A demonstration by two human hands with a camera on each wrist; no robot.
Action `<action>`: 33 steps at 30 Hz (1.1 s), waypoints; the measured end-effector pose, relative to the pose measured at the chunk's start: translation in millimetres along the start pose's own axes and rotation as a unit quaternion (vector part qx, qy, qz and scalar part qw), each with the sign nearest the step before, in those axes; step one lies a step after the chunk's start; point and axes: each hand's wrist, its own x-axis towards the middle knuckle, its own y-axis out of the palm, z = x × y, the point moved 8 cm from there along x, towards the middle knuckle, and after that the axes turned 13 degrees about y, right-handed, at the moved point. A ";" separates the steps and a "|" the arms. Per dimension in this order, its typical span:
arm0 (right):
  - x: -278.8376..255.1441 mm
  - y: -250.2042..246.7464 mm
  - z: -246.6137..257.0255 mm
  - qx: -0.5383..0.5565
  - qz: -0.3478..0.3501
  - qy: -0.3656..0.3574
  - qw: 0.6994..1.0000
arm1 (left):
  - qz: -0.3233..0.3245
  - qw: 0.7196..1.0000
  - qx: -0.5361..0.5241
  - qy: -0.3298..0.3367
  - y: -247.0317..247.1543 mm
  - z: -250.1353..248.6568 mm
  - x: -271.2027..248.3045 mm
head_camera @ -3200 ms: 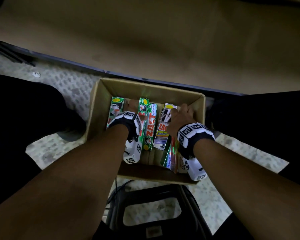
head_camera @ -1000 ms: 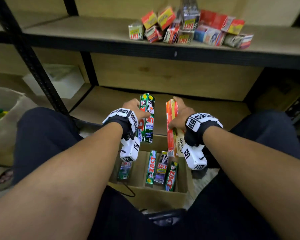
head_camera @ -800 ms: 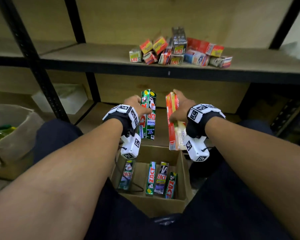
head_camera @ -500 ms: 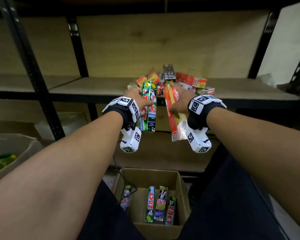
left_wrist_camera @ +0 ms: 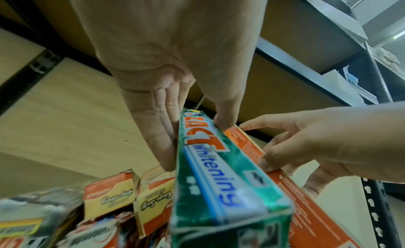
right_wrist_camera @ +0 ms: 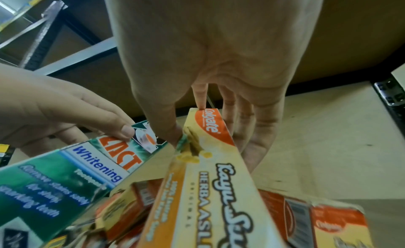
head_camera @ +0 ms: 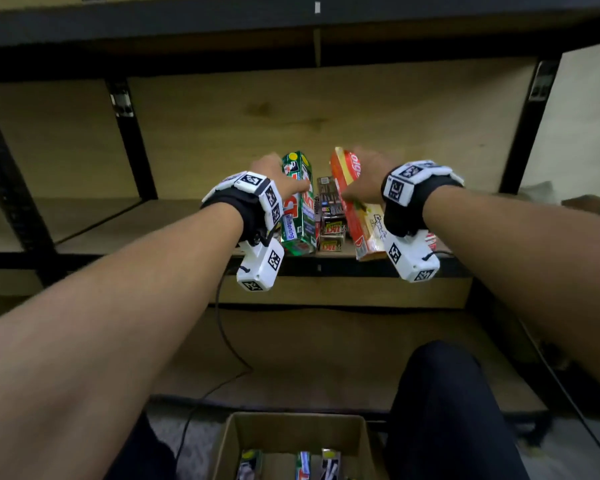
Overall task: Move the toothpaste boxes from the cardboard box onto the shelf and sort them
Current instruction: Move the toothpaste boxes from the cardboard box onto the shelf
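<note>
My left hand [head_camera: 278, 174] grips a green Zact Whitening toothpaste box [head_camera: 297, 206] [left_wrist_camera: 217, 172] between thumb and fingers. My right hand [head_camera: 364, 174] grips an orange and yellow Colgate box [head_camera: 355, 206] [right_wrist_camera: 210, 182]. Both boxes are held side by side, tilted, above a pile of toothpaste boxes [head_camera: 329, 220] on the wooden shelf [head_camera: 174, 220]. The cardboard box [head_camera: 229, 445] stands on the floor at the bottom of the head view, with a few Zact boxes [head_camera: 302, 469] inside.
Black metal uprights [head_camera: 129, 133] frame the shelf bay, and a higher shelf edge [head_camera: 291, 22] runs overhead. A lower shelf board [head_camera: 309, 351] lies below, with a black cable [head_camera: 222, 334] trailing across it. My dark trouser leg [head_camera: 444, 410] is beside the cardboard box.
Both hands lifted their toothpaste boxes out of the cardboard box and carried them up and forward over the pile on the shelf. My view rose with them.
</note>
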 end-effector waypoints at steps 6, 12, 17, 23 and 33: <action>61.2 1.4 -6.9 -0.022 -0.012 0.016 1.000 | 0.013 1.000 -0.007 -0.019 26.3 15.7 61.7; 103.9 25.2 -19.3 -0.016 0.016 0.054 0.998 | 0.040 0.999 0.030 -0.011 36.9 30.8 109.4; 127.4 44.9 -24.2 -0.024 0.032 0.068 0.997 | 0.097 0.994 0.037 -0.020 66.4 51.9 132.0; 132.7 54.6 -24.4 -0.046 0.041 0.065 0.996 | 0.112 0.993 0.017 -0.022 98.4 64.5 131.9; 96.4 37.1 -13.0 -0.102 0.056 0.038 0.993 | 0.112 0.988 0.105 0.013 83.0 44.6 109.2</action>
